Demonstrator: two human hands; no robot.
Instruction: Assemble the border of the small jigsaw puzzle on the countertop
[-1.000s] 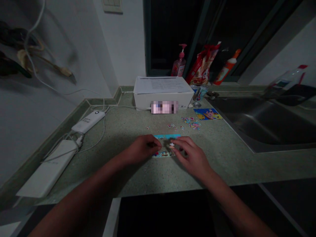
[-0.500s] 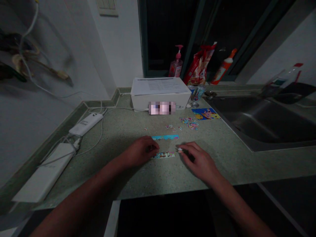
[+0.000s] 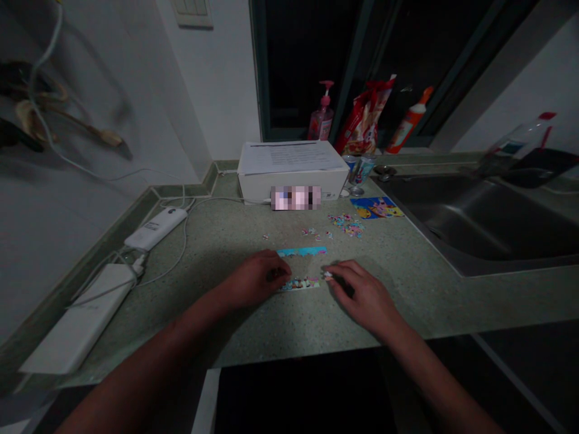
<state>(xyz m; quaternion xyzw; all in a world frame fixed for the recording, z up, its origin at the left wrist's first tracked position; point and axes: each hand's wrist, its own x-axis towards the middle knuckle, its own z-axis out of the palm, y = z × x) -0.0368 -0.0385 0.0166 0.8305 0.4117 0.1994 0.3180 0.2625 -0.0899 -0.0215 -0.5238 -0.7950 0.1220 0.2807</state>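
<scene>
Between the thumb and fingers of my right hand (image 3: 362, 295) is a small pale puzzle piece (image 3: 328, 276), just off the right end of the lower strip of joined puzzle pieces (image 3: 302, 284). My left hand (image 3: 257, 276) is closed in a pinch at that strip's left end and covers part of it. Whether it grips a piece is hidden. Farther back, a blue strip of joined pieces (image 3: 302, 251) lies parallel, its near edge jagged. Several loose pieces (image 3: 310, 231) are scattered beyond it, and a heap of puzzle pieces (image 3: 348, 225) lies to their right.
A colourful picture card (image 3: 377, 208) lies beside the sink (image 3: 488, 217). Behind the work stands a white box (image 3: 294, 181) with papers on top and a phone (image 3: 296, 198) against its front. A power bank (image 3: 156, 229), cables and a long white block (image 3: 79, 319) occupy the left.
Hardly anything differs. The view has shifted very slightly, while both hands stay in place and the piece remains in my right fingers.
</scene>
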